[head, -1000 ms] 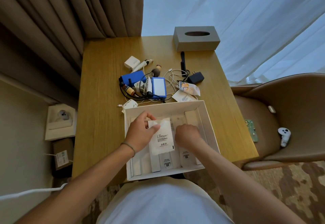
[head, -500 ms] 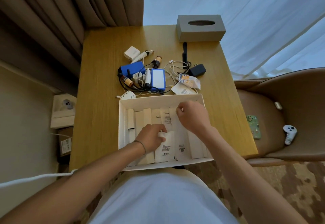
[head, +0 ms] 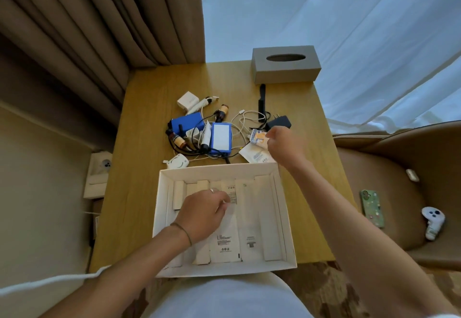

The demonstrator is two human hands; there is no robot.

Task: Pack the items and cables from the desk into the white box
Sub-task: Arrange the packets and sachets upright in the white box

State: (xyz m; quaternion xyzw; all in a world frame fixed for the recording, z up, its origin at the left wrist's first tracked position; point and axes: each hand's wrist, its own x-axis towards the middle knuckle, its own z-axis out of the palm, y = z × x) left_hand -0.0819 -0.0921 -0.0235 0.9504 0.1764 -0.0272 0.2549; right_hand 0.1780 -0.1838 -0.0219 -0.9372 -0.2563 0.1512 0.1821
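Left hand (head: 203,214) sits in the white box (head: 287,217), fingers curled down on the flat white packets (head: 224,240), likely pinning them so they stay lined up. Right hand (head: 283,146) is out over the table (head: 144,167) at the orange-printed packet (head: 258,138), fingers curled; actual hold can't be told. Cable pile (head: 239,128) and blue case (head: 220,138) still unpacked behind the box.
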